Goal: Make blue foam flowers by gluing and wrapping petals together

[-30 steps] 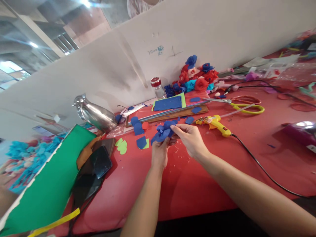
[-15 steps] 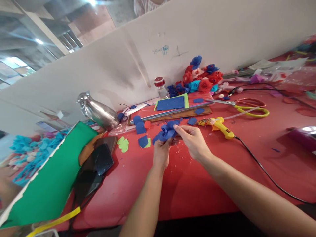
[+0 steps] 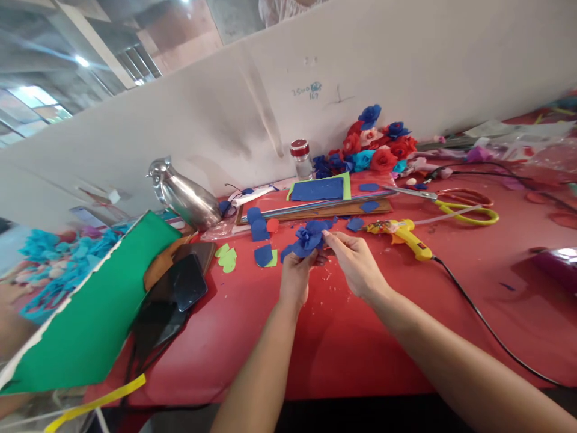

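A blue paper flower [image 3: 309,237] is held up above the red table, its petals spread around a folded centre. My left hand [image 3: 296,278] grips it from below, fingers closed at its base. At its right edge, my right hand [image 3: 354,260] pinches a petal between thumb and fingers. Loose blue petals [image 3: 263,255] and green petals [image 3: 226,258] lie to the left of the hands. A yellow glue gun [image 3: 412,239] rests to the right, its nozzle pointing left.
Scissors [image 3: 469,207] lie behind the glue gun, whose cord runs right. Stacked blue and green paper [image 3: 318,189], a red-lidded jar [image 3: 301,159] and finished flowers [image 3: 383,160] stand farther back. Left are a metal jug [image 3: 189,195], a phone [image 3: 189,281] and a green board [image 3: 90,319].
The flower has tilted so its centre faces the camera more. My hands stay closed on it, and the whole view has shifted slightly.
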